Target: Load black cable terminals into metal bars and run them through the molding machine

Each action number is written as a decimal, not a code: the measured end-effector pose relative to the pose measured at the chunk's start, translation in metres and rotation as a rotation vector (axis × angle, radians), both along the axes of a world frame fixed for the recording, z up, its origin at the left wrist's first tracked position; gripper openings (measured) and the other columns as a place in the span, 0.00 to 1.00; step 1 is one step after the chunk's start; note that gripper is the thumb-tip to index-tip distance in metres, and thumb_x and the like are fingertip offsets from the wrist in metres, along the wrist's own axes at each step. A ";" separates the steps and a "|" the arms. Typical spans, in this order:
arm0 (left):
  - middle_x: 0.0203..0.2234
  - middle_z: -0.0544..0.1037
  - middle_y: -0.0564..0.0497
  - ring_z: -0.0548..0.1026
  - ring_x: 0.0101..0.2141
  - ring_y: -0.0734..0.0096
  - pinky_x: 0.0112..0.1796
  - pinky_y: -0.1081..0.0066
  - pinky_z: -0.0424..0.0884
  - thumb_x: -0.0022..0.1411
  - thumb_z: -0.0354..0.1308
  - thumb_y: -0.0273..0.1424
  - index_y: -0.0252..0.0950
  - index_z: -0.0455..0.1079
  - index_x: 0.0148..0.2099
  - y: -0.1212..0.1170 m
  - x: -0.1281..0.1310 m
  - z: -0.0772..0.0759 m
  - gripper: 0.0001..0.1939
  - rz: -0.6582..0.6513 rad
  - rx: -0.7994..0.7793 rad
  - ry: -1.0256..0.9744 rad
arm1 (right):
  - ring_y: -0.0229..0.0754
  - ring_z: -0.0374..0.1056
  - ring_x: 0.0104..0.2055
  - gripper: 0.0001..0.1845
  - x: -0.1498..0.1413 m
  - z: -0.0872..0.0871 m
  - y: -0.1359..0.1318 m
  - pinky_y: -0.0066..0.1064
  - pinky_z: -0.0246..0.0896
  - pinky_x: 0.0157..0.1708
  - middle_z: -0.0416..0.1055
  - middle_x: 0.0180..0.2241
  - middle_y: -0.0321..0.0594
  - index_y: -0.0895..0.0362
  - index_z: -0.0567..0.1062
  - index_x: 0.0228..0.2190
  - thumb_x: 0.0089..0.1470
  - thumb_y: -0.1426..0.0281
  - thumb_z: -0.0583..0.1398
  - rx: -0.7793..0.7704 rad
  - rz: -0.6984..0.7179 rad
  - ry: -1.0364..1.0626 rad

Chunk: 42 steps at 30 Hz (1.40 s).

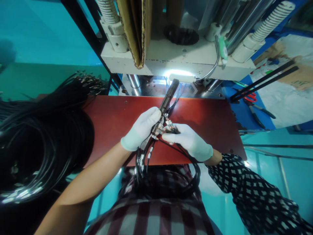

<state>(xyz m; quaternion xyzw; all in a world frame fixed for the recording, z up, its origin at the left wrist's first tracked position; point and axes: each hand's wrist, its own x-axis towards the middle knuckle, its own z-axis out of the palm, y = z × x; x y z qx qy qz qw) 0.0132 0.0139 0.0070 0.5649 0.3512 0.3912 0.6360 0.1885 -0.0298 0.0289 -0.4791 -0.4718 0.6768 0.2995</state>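
Note:
My left hand (143, 128), in a white glove, is closed around a long dark metal bar (170, 94) that slants away from me over the red board. Beside its thumb, silvery connectors (159, 129) on black cable ends lie against the bar. My right hand (190, 140), gloved too, pinches a bunch of black cables (196, 173) near those connectors, fingertips closed. From both hands the cables loop down over the board's front edge onto my lap. Fingers and connectors overlap, so how the ends sit on the bar is hard to see.
A red board (105, 124) lies before a white press frame (158, 63) with a lit lamp (182, 77). Large black cable coils (73, 137) stand at the left. Pliers (256, 111) lie on a blue surface at right, near two black rods (266, 80). Cardboard (137, 36) leans on the press.

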 end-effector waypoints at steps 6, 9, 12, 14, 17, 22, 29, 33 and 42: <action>0.24 0.69 0.53 0.65 0.24 0.75 0.27 0.73 0.62 0.70 0.50 0.45 0.35 0.67 0.35 0.000 0.000 0.000 0.19 -0.003 -0.015 0.003 | 0.33 0.56 0.25 0.21 -0.005 0.002 0.004 0.30 0.50 0.28 0.61 0.22 0.32 0.58 0.68 0.21 0.55 0.56 0.62 -0.128 -0.002 0.097; 0.27 0.69 0.53 0.67 0.28 0.73 0.32 0.72 0.65 0.70 0.51 0.44 0.35 0.67 0.34 0.001 0.000 0.001 0.18 0.022 0.032 0.013 | 0.34 0.57 0.26 0.18 -0.008 0.006 0.003 0.30 0.50 0.29 0.63 0.21 0.31 0.58 0.70 0.21 0.51 0.59 0.66 -0.035 -0.052 -0.035; 0.27 0.68 0.53 0.67 0.30 0.72 0.34 0.72 0.66 0.70 0.52 0.44 0.36 0.65 0.32 0.001 0.001 0.001 0.18 0.039 0.055 0.034 | 0.35 0.61 0.29 0.12 -0.010 0.008 0.003 0.30 0.55 0.34 0.69 0.26 0.32 0.60 0.75 0.26 0.49 0.64 0.67 0.049 -0.113 -0.099; 0.28 0.69 0.53 0.67 0.31 0.71 0.35 0.72 0.66 0.69 0.52 0.44 0.36 0.64 0.31 0.001 0.001 0.001 0.19 0.045 0.054 0.045 | 0.36 0.63 0.32 0.09 -0.011 0.008 0.004 0.31 0.58 0.37 0.71 0.28 0.34 0.61 0.77 0.29 0.49 0.66 0.66 0.047 -0.105 -0.067; 0.29 0.70 0.52 0.67 0.31 0.72 0.34 0.72 0.65 0.70 0.52 0.44 0.36 0.65 0.33 0.000 0.000 0.000 0.18 0.048 0.045 0.048 | 0.35 0.63 0.31 0.09 -0.010 0.005 0.006 0.30 0.58 0.36 0.70 0.27 0.33 0.61 0.76 0.28 0.49 0.68 0.66 0.029 -0.068 -0.031; 0.29 0.69 0.52 0.67 0.30 0.72 0.32 0.72 0.64 0.70 0.52 0.44 0.35 0.67 0.35 0.001 0.000 -0.003 0.17 0.042 0.044 0.046 | 0.35 0.60 0.28 0.14 -0.008 0.002 0.005 0.29 0.55 0.32 0.67 0.24 0.32 0.60 0.74 0.27 0.52 0.62 0.65 0.076 -0.016 -0.066; 0.29 0.68 0.52 0.65 0.29 0.72 0.32 0.71 0.63 0.70 0.52 0.43 0.35 0.65 0.34 0.000 0.000 -0.004 0.17 0.046 0.055 0.045 | 0.36 0.62 0.30 0.13 -0.013 0.005 0.004 0.30 0.56 0.34 0.69 0.26 0.33 0.60 0.74 0.26 0.49 0.62 0.64 0.124 -0.078 -0.125; 0.26 0.64 0.54 0.62 0.27 0.75 0.30 0.73 0.62 0.70 0.53 0.43 0.36 0.61 0.32 -0.003 0.002 -0.002 0.18 0.077 0.069 0.064 | 0.35 0.60 0.28 0.13 -0.021 0.000 0.005 0.29 0.52 0.29 0.66 0.24 0.32 0.59 0.70 0.23 0.49 0.63 0.63 0.138 -0.099 -0.199; 0.26 0.66 0.54 0.64 0.27 0.74 0.30 0.72 0.63 0.70 0.52 0.44 0.36 0.62 0.33 -0.004 0.003 -0.003 0.17 0.046 0.069 0.089 | 0.37 0.63 0.31 0.12 -0.008 -0.004 0.003 0.31 0.58 0.34 0.70 0.27 0.35 0.59 0.73 0.28 0.54 0.63 0.61 0.142 -0.018 -0.065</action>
